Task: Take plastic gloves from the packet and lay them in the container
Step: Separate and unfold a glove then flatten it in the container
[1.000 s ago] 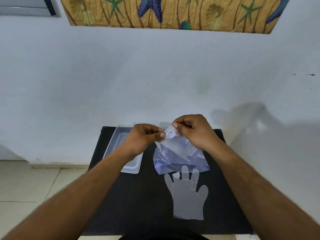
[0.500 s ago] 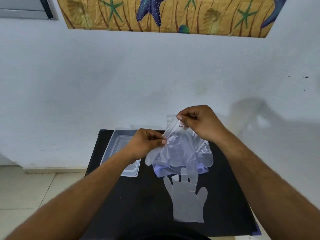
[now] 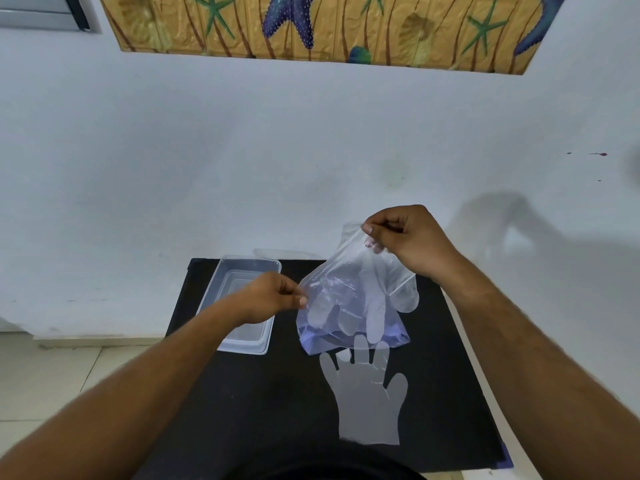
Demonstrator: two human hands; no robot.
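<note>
A clear plastic packet (image 3: 349, 327) with a bluish bottom hangs above the black table, tilted. My left hand (image 3: 268, 297) pinches its left edge. My right hand (image 3: 405, 239) is raised above it and pinches the cuff of a clear plastic glove (image 3: 377, 289) that is partly drawn out of the packet; its fingers still lie inside. A second clear glove (image 3: 369, 396) lies flat on the table, fingers pointing away from me, just below the packet. The clear rectangular container (image 3: 249, 265) stands at the table's back left, partly behind my left hand.
The black table (image 3: 263, 410) stands against a white wall (image 3: 242, 150). A starfish picture (image 3: 311, 26) hangs high on the wall. Pale floor tiles (image 3: 52, 375) show at the left. Something dark sits at the table's near edge.
My right hand has risen up and to the right, drawing a glove out of the packet. My left hand has dropped slightly, keeping hold of the packet, which now hangs open and tilted.
</note>
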